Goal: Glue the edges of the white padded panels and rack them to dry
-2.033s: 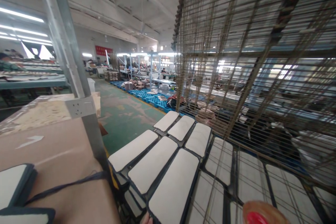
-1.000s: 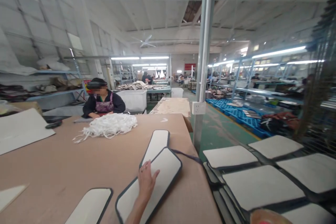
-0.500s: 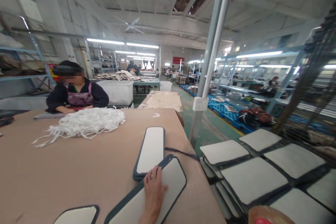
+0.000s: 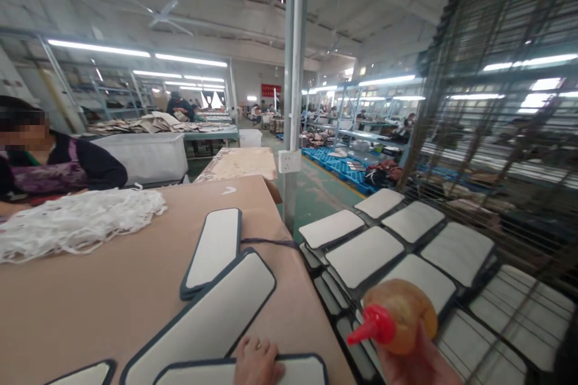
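My right hand (image 4: 412, 364) held a bottle (image 4: 400, 307); my left hand (image 4: 256, 366) touched a pad (image 4: 301, 372), but I couldn't tell its grip.

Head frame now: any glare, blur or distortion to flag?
Head view, overhead: ceiling tube lights blown out white; head view, right side: wire rack smeared, with apparent wide-angle stretch near the edge; head view, foreground: bottle in the right hand and left hand on a pale panel readable, far background soft.
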`<action>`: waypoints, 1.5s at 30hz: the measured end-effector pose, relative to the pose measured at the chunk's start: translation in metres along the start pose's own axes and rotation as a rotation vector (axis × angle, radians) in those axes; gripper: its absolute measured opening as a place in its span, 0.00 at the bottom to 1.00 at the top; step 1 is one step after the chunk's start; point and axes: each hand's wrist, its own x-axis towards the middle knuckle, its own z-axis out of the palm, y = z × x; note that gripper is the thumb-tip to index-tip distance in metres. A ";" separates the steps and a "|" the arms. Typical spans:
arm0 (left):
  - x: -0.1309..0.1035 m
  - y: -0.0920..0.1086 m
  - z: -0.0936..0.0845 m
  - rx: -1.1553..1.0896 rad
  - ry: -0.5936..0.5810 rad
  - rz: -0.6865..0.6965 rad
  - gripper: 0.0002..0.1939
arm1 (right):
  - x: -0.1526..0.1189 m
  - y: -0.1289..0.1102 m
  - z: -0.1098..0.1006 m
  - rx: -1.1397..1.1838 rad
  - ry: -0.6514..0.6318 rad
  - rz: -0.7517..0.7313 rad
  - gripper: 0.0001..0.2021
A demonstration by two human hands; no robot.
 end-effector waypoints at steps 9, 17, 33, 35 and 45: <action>-0.038 0.023 -0.101 -0.199 -0.111 0.091 0.14 | -0.004 -0.046 0.013 -0.092 -0.207 -0.137 0.14; -0.069 0.037 -0.200 -0.399 -0.102 0.201 0.15 | 0.004 -0.055 0.063 -0.437 -0.607 -0.214 0.17; -0.107 -0.053 -0.297 -0.524 -0.335 0.330 0.11 | -0.017 0.042 0.165 -0.501 -0.681 -0.167 0.33; -0.109 -0.060 -0.298 -0.540 -0.357 0.339 0.13 | -0.016 0.052 0.172 -0.501 -0.706 -0.145 0.33; -0.105 -0.079 -0.304 -0.555 -0.399 0.389 0.17 | -0.002 0.080 0.180 -0.495 -0.725 -0.094 0.28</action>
